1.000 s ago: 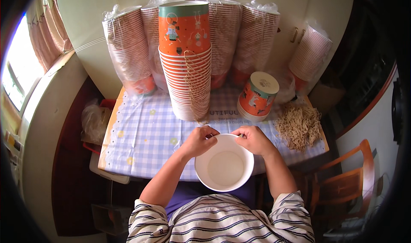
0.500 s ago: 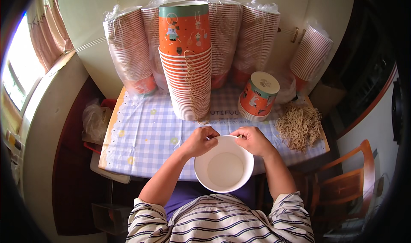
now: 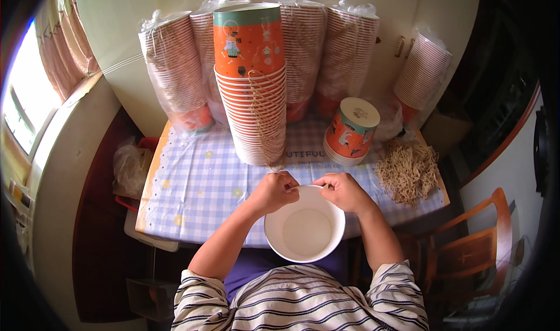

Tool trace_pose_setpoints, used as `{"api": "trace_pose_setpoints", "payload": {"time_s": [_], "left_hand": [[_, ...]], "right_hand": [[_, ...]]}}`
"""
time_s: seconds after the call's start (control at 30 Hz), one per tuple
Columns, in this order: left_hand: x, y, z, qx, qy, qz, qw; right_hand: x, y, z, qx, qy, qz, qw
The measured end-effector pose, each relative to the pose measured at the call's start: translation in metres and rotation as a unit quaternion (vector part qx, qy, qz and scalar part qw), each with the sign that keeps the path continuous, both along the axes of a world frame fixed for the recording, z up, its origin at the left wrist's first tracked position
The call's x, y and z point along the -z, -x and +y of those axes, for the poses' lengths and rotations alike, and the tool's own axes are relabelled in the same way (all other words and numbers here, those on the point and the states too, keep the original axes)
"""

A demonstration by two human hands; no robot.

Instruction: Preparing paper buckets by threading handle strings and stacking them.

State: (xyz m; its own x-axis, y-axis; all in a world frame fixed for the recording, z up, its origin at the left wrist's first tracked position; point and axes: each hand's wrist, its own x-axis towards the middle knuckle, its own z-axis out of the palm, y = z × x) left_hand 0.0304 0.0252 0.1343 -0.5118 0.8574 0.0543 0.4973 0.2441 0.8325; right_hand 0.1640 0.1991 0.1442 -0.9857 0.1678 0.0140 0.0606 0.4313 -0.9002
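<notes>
A white-lined paper bucket [image 3: 277, 226] is tilted with its mouth toward me at the table's near edge. On the far left of its rim, my left hand [image 3: 274, 193] is closed in a pinch. My right hand [image 3: 345, 192] grips the rim just to the right, thumb and fingertips close to the left ones. Whether a cord is between the fingertips is too small to tell. Beyond my hands rises a tall stack of orange paper buckets [image 3: 249, 112] with tan cords [image 3: 265, 118] hanging down its side. A short upside-down stack [image 3: 352, 134] stands right of it.
A heap of tan cords [image 3: 408, 172] lies at the table's right. Several plastic-wrapped bucket stacks [image 3: 175, 68] line the back, against a pale cabinet [image 3: 402, 10]. The checked tablecloth [image 3: 192, 194] covers the table. A wooden chair [image 3: 466, 255] stands at the right.
Both hands stay at the bucket's rim, with only slight finger movement. The view has shifted very slightly; the bucket and stacks keep their places.
</notes>
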Motion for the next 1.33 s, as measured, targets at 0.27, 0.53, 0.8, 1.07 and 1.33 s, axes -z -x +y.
{"api": "trace_pose_setpoints", "payload": {"time_s": [0.27,0.53,0.8,1.07,1.33], "left_hand": [[0.0,0.0,-0.001,0.0,-0.003,0.037,0.999],[-0.007,0.005,-0.002,-0.001,0.033,-0.015,0.999],[-0.007,0.007,0.0,0.01,0.044,-0.022,0.999],[-0.007,0.014,0.002,0.057,0.035,0.012,0.998],[-0.006,0.009,0.006,0.023,0.095,0.111,0.989]], "right_hand": [[0.006,0.0,0.003,0.001,-0.007,0.001,1.0],[-0.002,0.0,-0.002,0.008,0.023,-0.025,0.999],[0.006,0.003,0.001,0.0,-0.018,0.004,1.0],[0.007,0.004,0.003,-0.008,-0.043,0.019,0.999],[-0.005,0.005,-0.001,0.008,-0.075,-0.012,0.997]]}}
